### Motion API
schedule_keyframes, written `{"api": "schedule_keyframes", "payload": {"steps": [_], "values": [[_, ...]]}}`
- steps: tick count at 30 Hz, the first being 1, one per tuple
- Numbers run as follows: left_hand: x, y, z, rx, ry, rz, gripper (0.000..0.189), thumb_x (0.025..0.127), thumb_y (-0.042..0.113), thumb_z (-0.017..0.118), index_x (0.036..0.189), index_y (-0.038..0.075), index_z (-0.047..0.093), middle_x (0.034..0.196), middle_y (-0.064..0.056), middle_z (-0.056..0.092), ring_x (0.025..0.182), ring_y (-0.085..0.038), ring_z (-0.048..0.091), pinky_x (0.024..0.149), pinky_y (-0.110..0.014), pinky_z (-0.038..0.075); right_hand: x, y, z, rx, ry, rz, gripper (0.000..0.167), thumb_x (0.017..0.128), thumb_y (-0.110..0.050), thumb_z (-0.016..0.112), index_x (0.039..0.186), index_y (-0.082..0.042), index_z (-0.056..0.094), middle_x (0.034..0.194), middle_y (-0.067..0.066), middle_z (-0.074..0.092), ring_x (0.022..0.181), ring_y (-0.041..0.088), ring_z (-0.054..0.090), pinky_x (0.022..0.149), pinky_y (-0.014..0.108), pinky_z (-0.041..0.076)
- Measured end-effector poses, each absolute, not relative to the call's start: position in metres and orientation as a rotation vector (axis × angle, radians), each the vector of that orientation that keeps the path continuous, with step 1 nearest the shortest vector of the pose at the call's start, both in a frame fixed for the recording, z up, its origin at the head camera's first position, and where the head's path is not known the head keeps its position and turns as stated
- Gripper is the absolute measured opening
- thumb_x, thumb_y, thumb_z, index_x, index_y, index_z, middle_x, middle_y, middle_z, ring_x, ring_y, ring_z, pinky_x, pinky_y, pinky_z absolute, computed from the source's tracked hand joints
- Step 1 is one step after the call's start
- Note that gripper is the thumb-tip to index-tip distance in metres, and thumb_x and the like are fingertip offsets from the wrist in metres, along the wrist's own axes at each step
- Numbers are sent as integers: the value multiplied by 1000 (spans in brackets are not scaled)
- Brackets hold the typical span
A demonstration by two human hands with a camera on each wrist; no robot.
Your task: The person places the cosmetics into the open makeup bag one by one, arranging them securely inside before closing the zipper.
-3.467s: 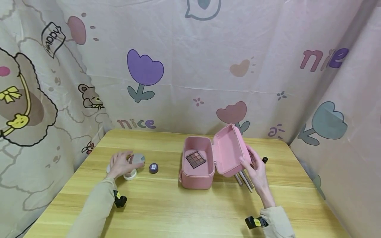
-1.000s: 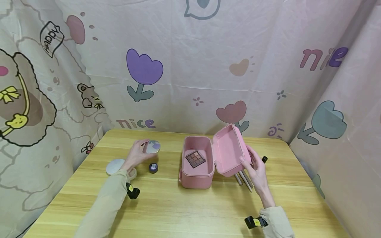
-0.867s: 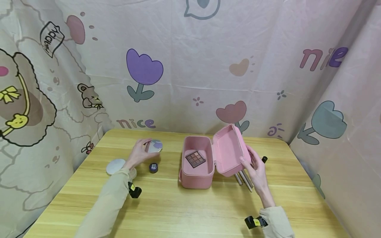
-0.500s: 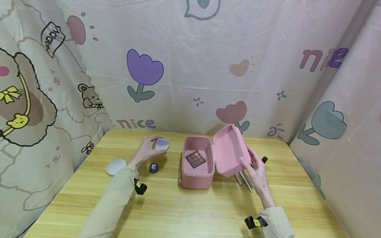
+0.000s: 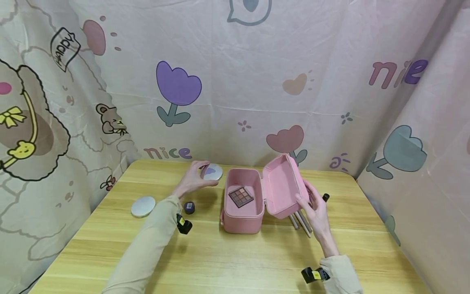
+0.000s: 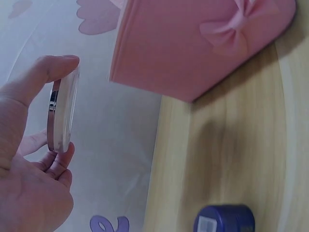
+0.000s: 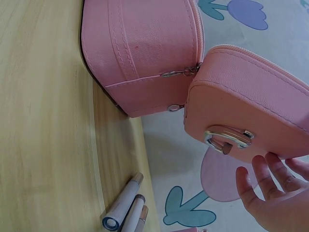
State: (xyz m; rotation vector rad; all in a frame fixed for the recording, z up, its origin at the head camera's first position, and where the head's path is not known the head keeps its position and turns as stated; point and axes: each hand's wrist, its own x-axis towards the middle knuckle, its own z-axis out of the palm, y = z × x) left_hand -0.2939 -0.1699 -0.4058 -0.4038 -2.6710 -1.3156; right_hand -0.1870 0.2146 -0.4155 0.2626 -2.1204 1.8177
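Just left of the pink makeup case, my left hand holds a round compact in the air. The left wrist view shows the compact edge-on, pinched between thumb and fingers. The case stands with its lid swung out to the right, and an eyeshadow palette lies inside. My right hand grips the lid's outer edge, thumb at the rim. In the right wrist view, its fingers are at the lid's outer face, near the metal-fitted handle.
A small dark blue jar stands below my left hand. Farther left lies a round silvery-white disc. Several slim tubes lie beneath the lid, and a black-capped item shows past my right hand. A patterned curtain hangs behind the table.
My left hand has lifted the compact from the table's left side and carried it right, up close to the case. My forearm now covers the small white-rimmed item. The right hand and lid stay put.
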Motion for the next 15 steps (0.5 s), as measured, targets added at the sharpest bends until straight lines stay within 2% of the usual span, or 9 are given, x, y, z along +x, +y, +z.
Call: {"api": "schedule_keyframes", "payload": {"steps": [15], "values": [[-299,-132,-393,-489,-2664,-1382,83,71,23,89,142,0,53,140,-23,50,127,-37,51,112,-54,44,-187,215,-416,275,-2117,1822,57,98,-4,57,152,-1,38,151,19,46,119,-9,54,95,5,47]]}}
